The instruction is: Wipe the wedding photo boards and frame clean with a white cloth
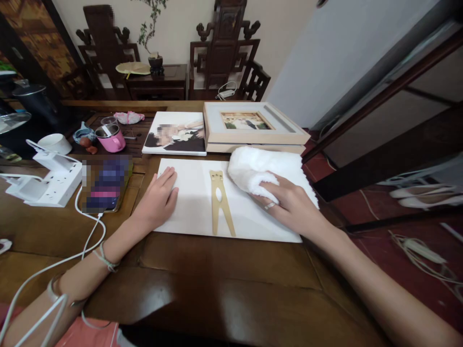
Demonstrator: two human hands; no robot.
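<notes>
Smartphone [104, 193] lies left of the person's hands. Left hand [157, 200] rests palm-down, fingers extended, gripping nothing, on the white panel's [188, 212] left side. Panel lies flat on the table [170, 260]; I judge it light, stiff, best held by opposite edges. Tan split-leg stand [218, 202], mid-panel. Right hand [289, 200] clutches soft, fluffy white cloth [265, 161] over panel's right.

Left hand [159, 198] spread on the left edge of a white rectangular board [190, 207], right hand [289, 200] bunched into a fluffy white cloth [251, 164] — and that cloth covers the far right corner! Between them, a flat tan forked piece [217, 182], legs towards the near edge — and a pale wood-framed picture [248, 120] near the brown wooden table's [202, 274] far edge.
</notes>
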